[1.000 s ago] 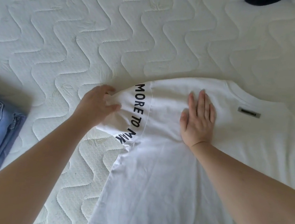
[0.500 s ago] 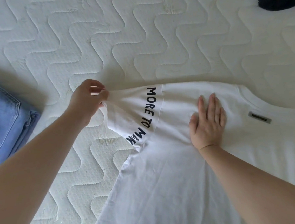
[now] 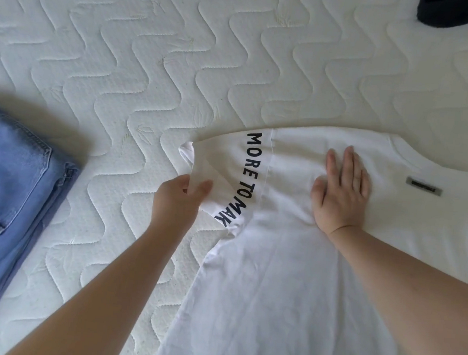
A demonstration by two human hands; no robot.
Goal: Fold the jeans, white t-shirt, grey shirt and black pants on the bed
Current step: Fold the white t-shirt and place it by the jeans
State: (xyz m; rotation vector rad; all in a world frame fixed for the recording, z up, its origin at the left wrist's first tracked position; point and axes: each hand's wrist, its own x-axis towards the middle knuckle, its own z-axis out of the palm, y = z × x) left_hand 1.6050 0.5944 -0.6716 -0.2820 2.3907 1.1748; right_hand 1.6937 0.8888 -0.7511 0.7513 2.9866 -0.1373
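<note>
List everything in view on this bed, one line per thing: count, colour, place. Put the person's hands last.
white t-shirt: one, white with black lettering on the sleeve, spread flat at centre right.
label: one, grey, on the t-shirt just below the collar, at right.
jeans: one pair, blue, folded, at the left edge.
dark garment: one, black or navy, only partly in view at the top right corner.
mattress: one, white quilted, under everything.
left hand: one, pinches the t-shirt's sleeve edge.
right hand: one, pressed flat on the t-shirt near the shoulder.
</note>
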